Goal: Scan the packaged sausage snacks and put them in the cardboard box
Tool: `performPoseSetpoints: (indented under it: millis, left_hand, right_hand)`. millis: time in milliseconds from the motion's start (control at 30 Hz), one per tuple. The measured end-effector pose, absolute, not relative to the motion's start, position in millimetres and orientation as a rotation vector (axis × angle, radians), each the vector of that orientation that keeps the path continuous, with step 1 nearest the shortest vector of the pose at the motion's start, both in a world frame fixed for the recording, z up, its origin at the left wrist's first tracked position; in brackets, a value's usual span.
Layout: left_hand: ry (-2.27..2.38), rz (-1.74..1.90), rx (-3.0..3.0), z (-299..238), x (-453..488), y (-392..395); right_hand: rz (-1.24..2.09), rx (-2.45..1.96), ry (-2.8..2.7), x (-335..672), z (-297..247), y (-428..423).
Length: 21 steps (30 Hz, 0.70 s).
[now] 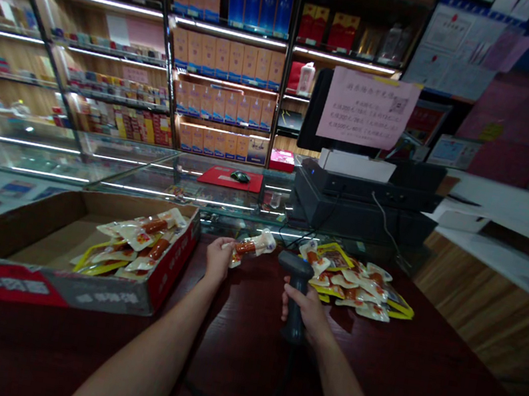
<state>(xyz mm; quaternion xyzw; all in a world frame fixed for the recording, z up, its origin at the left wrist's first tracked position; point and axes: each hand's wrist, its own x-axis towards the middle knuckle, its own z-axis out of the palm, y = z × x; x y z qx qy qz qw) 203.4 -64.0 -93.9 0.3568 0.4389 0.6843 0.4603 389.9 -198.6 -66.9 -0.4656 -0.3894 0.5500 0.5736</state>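
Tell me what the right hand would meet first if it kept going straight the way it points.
The right hand, gripping the scanner, points forward and slightly left. Probably the sausage packet in the left hand comes first, then the glass counter; depth is unclear.

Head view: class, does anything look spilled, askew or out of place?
Nothing damaged. Snack packets lie in a loose, overlapping heap on the counter beyond the right hand with the scanner, outside the cardboard box.
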Motion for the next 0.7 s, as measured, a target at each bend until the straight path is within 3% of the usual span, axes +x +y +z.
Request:
performPoseSetpoints:
  millis: [700]
  left_hand:
    - [1.115,1.691,0.905,-104.3,202.6,-58.2]
  right_hand:
    - [1.283,-1.097,-0.929,387.8,-65.8,-200.3]
